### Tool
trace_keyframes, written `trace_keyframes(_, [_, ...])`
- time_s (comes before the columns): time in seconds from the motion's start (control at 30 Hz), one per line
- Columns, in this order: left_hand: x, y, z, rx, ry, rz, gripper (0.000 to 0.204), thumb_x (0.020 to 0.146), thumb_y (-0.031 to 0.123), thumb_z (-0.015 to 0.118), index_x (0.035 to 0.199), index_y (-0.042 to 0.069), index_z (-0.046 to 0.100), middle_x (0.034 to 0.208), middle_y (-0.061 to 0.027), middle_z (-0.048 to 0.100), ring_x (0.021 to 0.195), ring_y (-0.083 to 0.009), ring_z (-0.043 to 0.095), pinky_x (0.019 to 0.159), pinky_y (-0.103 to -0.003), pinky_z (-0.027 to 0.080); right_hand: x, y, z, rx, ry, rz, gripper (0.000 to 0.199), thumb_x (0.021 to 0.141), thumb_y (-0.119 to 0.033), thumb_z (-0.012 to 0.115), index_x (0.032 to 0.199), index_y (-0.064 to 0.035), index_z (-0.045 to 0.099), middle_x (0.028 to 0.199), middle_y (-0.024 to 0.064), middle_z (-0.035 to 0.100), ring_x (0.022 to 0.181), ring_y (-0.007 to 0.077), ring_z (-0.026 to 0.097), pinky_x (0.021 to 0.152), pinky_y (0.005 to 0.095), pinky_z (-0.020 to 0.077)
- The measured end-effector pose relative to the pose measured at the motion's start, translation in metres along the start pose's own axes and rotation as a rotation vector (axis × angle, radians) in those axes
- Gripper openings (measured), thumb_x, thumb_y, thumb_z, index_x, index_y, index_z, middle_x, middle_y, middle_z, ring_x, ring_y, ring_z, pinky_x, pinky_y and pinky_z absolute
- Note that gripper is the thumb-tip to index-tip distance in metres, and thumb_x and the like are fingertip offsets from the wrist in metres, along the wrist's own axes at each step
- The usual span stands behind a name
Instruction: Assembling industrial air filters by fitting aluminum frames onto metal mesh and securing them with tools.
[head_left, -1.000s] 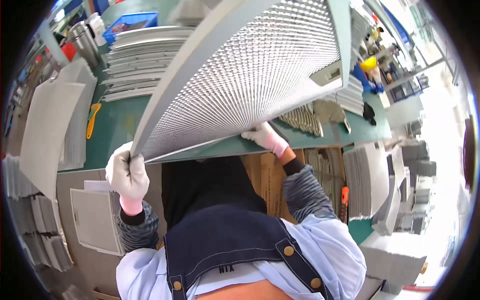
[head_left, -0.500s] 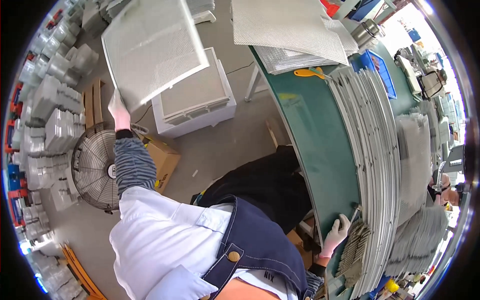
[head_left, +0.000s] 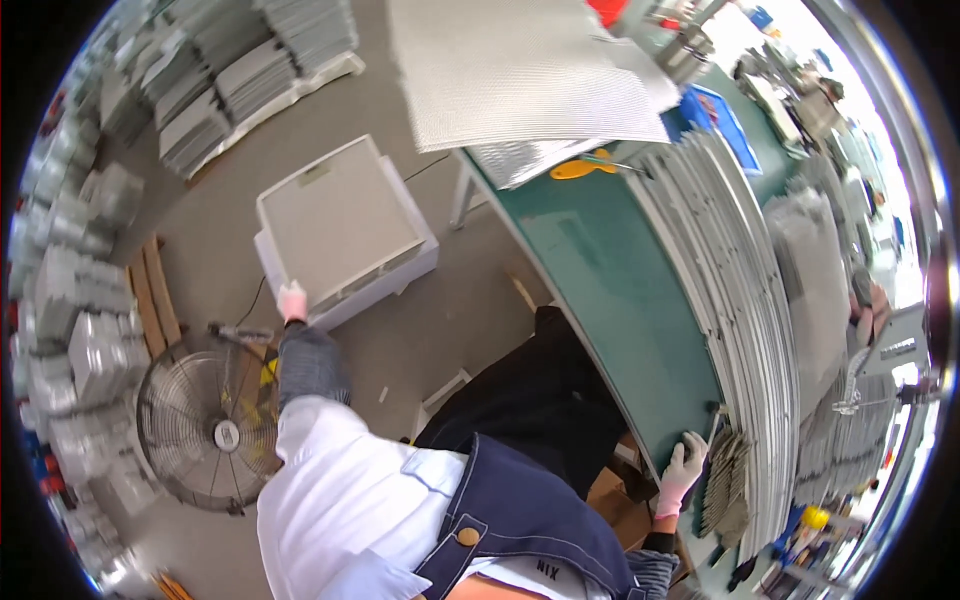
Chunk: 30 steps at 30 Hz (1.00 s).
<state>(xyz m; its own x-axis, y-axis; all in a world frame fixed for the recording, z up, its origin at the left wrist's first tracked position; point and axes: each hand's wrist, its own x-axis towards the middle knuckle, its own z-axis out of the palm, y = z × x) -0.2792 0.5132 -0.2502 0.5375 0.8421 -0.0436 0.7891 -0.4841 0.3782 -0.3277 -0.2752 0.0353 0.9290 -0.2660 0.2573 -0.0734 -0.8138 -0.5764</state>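
A framed mesh panel with a pale rim lies on top of a white box-like stack on the floor. My left hand, in a white and pink glove, is closed at the panel's near left corner. My right hand, gloved alike, rests at the near edge of the green table. Its fingers are loosely bent and apart, with nothing visible in them. Close beside it are a small tool with a metal head and a bundle of short grey strips.
Long metal frame strips line the table. Silvery mesh sheets overhang its far end, by a yellow-handled screwdriver and a blue bin. A floor fan stands at left, near a wooden pallet and stacked panels.
My left hand has lowered the raised mesh panel onto the stack. The view has shifted; my right hand stays by the table edge.
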Motion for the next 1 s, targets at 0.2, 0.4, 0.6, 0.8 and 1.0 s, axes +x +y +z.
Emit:
trace_keyframes(0.2, [-0.044, 0.171, -0.111, -0.561, 0.41, 0.392, 0.028, 0.092, 0.017, 0.055, 0.11, -0.003, 0.061, 0.095, -0.0186, 0.068, 0.083, -0.0346, 0.066, 0.073, -0.043, 0.051, 0.008, -0.014, -0.008, 0.02, -0.045, 0.021, 0.016, 0.081, 0.002, 0.058, 0.097, 0.002, 0.061, 0.107, 0.0121, 0.058, 0.097, 0.0222, 0.058, 0.081, 0.0287, 0.0484])
trace_keyframes(0.4, [-0.238, 0.438, -0.253, -0.434, 0.129, 1.629, 0.033, 0.082, 0.01, 0.07, 0.114, 0.004, 0.064, 0.081, -0.0063, 0.068, 0.072, -0.0189, 0.064, 0.075, -0.033, 0.05, 0.041, -0.008, -0.038, 0.05, -0.252, 0.033, 0.018, 0.083, -0.008, 0.061, 0.098, 0.0013, 0.065, 0.091, 0.0154, 0.065, 0.085, 0.0267, 0.065, 0.076, 0.0346, 0.0506])
trace_keyframes(0.6, [-0.228, 0.629, -0.223, 0.343, 0.361, 1.321, 0.056, 0.076, 0.04, 0.074, 0.119, 0.007, 0.058, 0.114, -0.0146, 0.061, 0.106, -0.0284, 0.058, 0.084, -0.043, 0.05, 0.182, 0.005, -0.134, -0.189, 0.165, -0.188, 0.017, 0.082, -0.013, 0.063, 0.092, 0.0001, 0.065, 0.084, 0.0192, 0.062, 0.085, 0.0366, 0.061, 0.079, 0.0403, 0.0481])
trace_keyframes(0.8, [-0.178, 0.663, -0.219, 0.439, -0.15, 1.149, 0.07, 0.073, 0.046, 0.073, 0.128, 0.007, 0.055, 0.126, -0.0151, 0.059, 0.118, -0.0298, 0.056, 0.097, -0.042, 0.046, 0.268, 0.003, -0.164, -0.728, -0.016, -0.031, 0.07, 0.075, -0.021, 0.074, 0.137, -0.009, 0.044, 0.12, 0.0211, 0.053, 0.104, 0.0364, 0.057, 0.09, 0.0436, 0.0484])
trace_keyframes(1.0, [-0.17, 0.695, -0.237, 0.354, -0.151, 1.458, 0.047, 0.084, 0.039, 0.061, 0.113, 0.002, 0.061, 0.119, -0.0197, 0.061, 0.11, -0.0333, 0.06, 0.092, -0.044, 0.047, 0.294, 0.061, -0.162, -0.694, -0.171, -0.005, 0.059, 0.08, -0.004, 0.058, 0.138, -0.0096, 0.046, 0.134, 0.0216, 0.05, 0.125, 0.0342, 0.049, 0.104, 0.0407, 0.041])
